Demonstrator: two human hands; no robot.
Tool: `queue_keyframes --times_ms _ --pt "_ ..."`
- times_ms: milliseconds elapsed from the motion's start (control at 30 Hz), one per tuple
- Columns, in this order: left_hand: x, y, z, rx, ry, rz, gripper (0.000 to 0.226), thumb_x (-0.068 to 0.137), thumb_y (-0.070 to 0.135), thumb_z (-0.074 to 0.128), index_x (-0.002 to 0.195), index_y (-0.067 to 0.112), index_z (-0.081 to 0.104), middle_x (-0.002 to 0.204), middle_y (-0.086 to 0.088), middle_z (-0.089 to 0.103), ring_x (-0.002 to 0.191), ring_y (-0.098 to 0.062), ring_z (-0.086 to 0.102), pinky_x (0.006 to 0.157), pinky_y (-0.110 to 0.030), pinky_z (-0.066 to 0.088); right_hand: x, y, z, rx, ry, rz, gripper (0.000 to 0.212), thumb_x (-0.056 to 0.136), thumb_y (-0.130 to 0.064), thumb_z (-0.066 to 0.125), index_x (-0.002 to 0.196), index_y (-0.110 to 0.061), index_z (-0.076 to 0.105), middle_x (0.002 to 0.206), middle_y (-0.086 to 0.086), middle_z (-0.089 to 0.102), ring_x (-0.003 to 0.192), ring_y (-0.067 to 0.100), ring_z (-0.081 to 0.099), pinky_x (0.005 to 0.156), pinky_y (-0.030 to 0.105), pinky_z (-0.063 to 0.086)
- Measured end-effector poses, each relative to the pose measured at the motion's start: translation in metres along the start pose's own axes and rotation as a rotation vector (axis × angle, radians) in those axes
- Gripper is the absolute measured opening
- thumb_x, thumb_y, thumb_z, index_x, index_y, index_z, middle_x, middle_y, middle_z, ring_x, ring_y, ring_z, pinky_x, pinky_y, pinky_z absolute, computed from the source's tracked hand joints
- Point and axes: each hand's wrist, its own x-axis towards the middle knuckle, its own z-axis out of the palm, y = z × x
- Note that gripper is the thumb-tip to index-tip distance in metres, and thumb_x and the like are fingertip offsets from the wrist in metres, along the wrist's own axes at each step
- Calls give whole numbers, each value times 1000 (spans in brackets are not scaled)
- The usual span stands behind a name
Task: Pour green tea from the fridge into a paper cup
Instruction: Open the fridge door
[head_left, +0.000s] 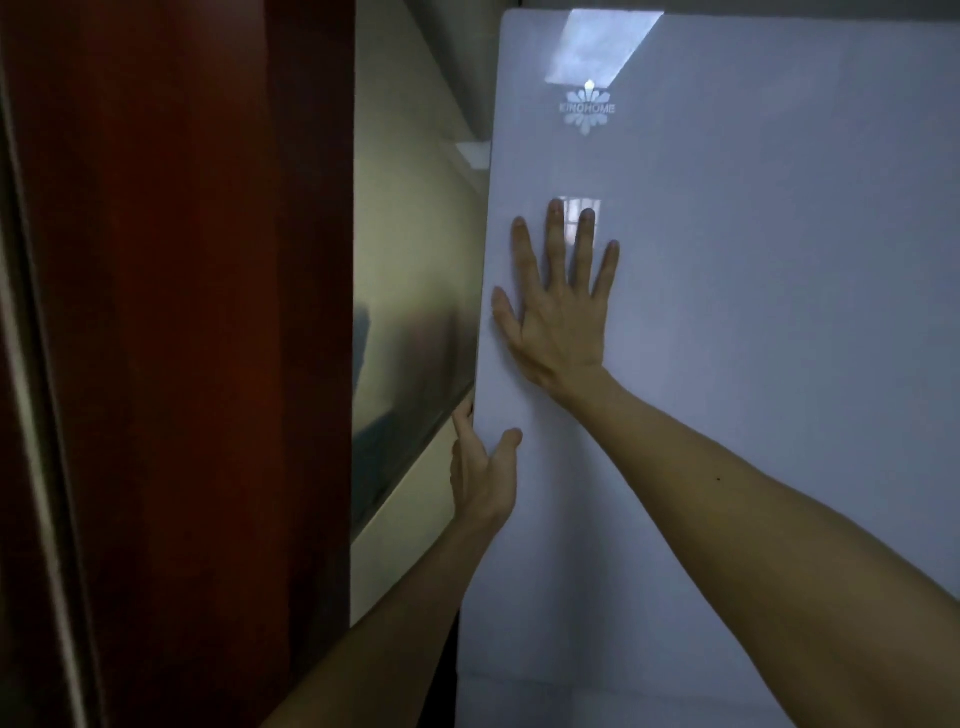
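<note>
Now right hand (558, 317) pressing flat on fridge door (779, 364), fingers straight and spread. Left hand (483, 478), below those fingers, pinching door's left edge, fingertips going behind it. Door looking glossy, stiff, probably heavy, so edge seeming best hold. No green tea showing, presumably inside.

The right hand (558, 322) lies flat on the front of the glossy white fridge door (779, 389), the left hand (483, 478) holds its left edge lower down, and a dark red wooden panel (182, 312) stands further left.
</note>
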Motion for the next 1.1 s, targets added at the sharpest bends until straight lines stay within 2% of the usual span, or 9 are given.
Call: queue_keyframes --times_ms 100,267,500,867,1100 --pt "-9 5 -2 52 24 -34 54 92 27 57 140 25 30 130 -8 53 111 -27 54 91 -39 45 -2 -6 -11 0 6 24 78 95 -65 31 156 -20 16 163 16 11 149 43 7 117 62 3" --pt "-31 12 -5 141 69 -77 58 91 36 57 142 26 30 126 -10 52 109 -28 54 86 -39 45 -9 -13 -33 13 21 53 83 92 -68 35 156 -18 17 162 19 15 148 45 10 116 64 4" --pt "-83 32 -7 279 143 -101 65 91 45 54 146 24 25 133 -12 47 117 -29 49 96 -45 45 -24 -13 -87 80 16 62 82 92 -65 32 156 -16 19 162 21 13 148 45 8 116 65 6" --pt "-204 82 4 424 257 -85 65 92 44 51 147 24 22 137 -15 43 120 -32 44 96 -46 40 -59 8 -205 237 -83 62 84 90 -63 30 158 -17 8 164 16 -2 150 38 -5 119 60 4" --pt "-279 109 15 430 211 -96 69 95 38 49 152 27 11 145 -15 35 128 -34 38 101 -47 36 -83 28 -281 348 -169 88 85 91 -55 37 157 -16 0 164 15 -8 150 37 -7 118 60 16"
